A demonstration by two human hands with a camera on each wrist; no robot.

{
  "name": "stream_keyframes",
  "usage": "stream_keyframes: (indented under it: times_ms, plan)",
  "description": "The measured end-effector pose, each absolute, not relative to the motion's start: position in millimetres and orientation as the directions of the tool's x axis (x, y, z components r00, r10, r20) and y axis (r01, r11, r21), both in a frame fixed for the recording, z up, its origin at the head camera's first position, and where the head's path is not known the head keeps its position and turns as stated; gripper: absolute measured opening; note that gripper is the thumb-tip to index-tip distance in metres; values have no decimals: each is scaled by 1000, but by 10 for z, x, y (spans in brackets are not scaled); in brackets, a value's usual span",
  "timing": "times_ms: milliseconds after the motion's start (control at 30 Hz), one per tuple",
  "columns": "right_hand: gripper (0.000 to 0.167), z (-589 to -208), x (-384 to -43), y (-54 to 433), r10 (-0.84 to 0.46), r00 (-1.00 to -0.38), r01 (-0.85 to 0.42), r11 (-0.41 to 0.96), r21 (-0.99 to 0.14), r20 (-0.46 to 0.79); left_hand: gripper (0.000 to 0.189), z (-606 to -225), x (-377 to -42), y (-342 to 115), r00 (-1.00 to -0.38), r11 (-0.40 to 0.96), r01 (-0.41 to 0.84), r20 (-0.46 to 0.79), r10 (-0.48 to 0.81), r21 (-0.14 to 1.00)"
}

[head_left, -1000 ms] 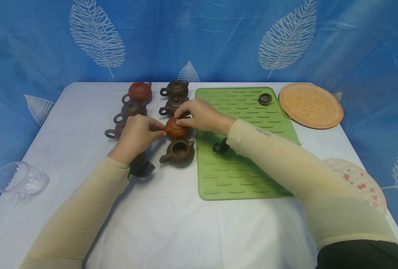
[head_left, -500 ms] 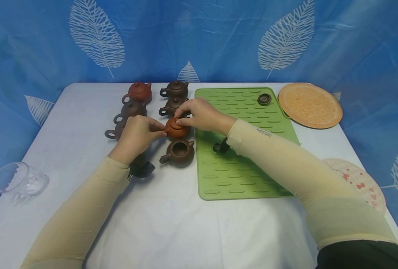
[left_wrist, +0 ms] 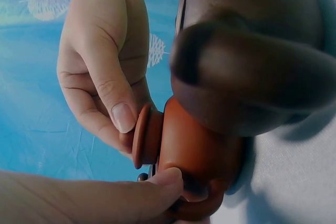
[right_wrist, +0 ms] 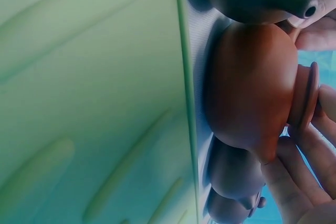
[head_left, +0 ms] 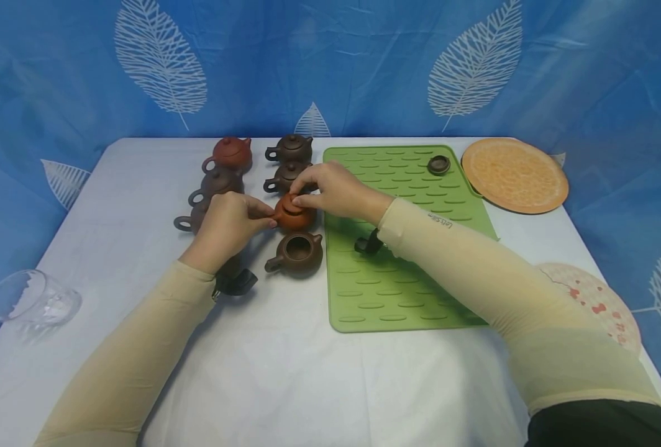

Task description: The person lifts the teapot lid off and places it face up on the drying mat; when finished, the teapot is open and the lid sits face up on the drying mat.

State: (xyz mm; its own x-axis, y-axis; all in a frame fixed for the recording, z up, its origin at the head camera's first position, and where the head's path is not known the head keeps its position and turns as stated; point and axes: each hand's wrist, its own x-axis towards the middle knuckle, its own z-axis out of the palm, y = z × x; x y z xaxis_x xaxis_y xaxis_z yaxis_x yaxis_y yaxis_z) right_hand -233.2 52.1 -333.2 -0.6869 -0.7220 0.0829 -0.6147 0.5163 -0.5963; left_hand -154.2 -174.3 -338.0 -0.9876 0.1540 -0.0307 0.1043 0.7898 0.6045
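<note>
Orange teapot [head_left: 296, 221] between both hands [head_left: 225, 223] [head_left: 337, 192]

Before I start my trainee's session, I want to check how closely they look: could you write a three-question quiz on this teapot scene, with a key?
1. Which part of the orange teapot does the right hand hold?
A) base
B) lid
C) handle

2. True or false: the brown teapot just below the orange teapot in the head view has no lid on it.

3. Fill in: the small dark lid near the far edge of the table lies on the ____.

Key:
1. B
2. True
3. green mat
</note>
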Motion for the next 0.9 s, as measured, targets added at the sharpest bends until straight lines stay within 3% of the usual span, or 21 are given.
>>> stream_keyframes:
  times_ms: [900]
  plan:
    - [16, -3227, -2328, 618, -683, -723, -580, 519, -627, 103, 18, -3369, -1544, -1737, -985, 792, 132, -10, 172, 596]
